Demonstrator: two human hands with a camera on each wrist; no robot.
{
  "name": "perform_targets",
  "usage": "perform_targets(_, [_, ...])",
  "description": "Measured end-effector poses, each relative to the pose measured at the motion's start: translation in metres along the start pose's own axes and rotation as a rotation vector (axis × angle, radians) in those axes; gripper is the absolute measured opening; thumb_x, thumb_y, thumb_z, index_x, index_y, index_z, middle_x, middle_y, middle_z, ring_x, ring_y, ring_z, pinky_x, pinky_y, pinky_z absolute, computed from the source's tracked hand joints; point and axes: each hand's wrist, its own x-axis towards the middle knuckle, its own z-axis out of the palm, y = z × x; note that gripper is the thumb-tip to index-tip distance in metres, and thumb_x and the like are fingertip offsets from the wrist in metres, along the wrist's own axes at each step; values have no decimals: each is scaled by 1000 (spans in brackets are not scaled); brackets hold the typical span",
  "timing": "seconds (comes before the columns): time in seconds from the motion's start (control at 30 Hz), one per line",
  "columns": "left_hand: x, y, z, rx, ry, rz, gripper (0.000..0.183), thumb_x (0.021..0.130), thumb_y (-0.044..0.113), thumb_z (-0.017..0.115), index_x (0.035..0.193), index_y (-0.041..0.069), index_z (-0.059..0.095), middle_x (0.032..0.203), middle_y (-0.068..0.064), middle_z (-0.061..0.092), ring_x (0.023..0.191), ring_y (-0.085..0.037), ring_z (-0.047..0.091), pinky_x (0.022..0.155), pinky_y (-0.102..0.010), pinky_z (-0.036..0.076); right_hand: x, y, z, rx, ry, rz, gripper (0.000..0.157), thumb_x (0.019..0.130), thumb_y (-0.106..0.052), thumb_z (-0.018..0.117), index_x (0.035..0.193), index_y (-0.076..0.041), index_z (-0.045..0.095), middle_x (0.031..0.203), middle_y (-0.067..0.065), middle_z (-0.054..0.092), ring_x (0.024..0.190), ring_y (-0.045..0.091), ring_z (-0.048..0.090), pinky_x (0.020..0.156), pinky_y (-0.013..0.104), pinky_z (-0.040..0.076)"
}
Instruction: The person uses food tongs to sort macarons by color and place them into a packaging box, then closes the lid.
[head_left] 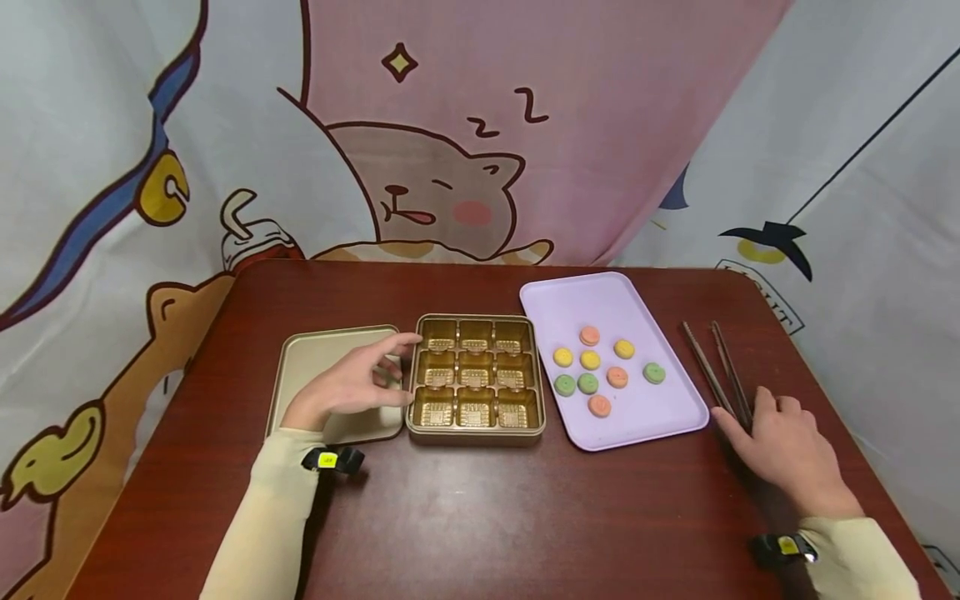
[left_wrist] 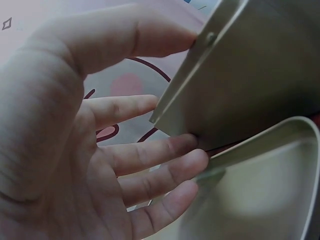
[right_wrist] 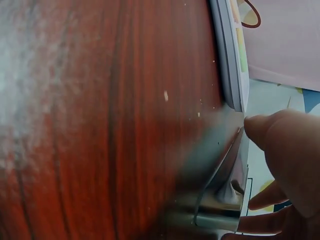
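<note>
A gold square tin point(head_left: 476, 433) stands mid-table, with an insert of several empty compartments. My left hand point(head_left: 348, 379) is at its left side, thumb and index fingertips right at the rim, the other fingers spread loosely; in the left wrist view the fingertips point(left_wrist: 185, 145) meet the tin's wall point(left_wrist: 240, 75). Beneath this hand lies a gold lid point(head_left: 315, 354). At the right, my right hand point(head_left: 791, 446) hovers over metal tongs point(head_left: 708, 362), thumb on one side and fingers on the other. The tongs point(right_wrist: 220, 212) lie on the table, their arms apart at the far end.
A lilac tray point(head_left: 577, 300) right of the tin bears several small macarons in orange, yellow point(head_left: 624, 349) and green point(head_left: 654, 372). The dark red wooden table point(head_left: 525, 525) ends at a cartoon-printed curtain point(head_left: 600, 100) behind.
</note>
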Motion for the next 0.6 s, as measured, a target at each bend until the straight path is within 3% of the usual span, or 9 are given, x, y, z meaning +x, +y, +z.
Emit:
perform_targets(0.17, [0,1,0,-8,-1,-3,87,85,17,88,159,17,42,144,-15,57,113,-31,65,98,-49,57,3,0,-2,13,-28,-7,92,99,-57,63,132,26,42,113,49,42,95,61,48,68,74,51])
perform_targets(0.37, [0,-1,1,-5,1,2,87,85,17,87,159,17,42,143,-15,57,114,-32,65,98,-48,57,6,-5,-2,8,-1,-21,68,98,-42,69,109,23,49,96,42,45,79,50,50,56,63,51])
perform_targets(0.6, [-1,-1,1,1,3,-6,87,85,17,87,159,18,42,143,-15,57,115,-32,65,98,-48,57,11,-12,0,4,9,16,58,99,-35,69,99,19,48,89,37,45,76,48,50,58,60,50])
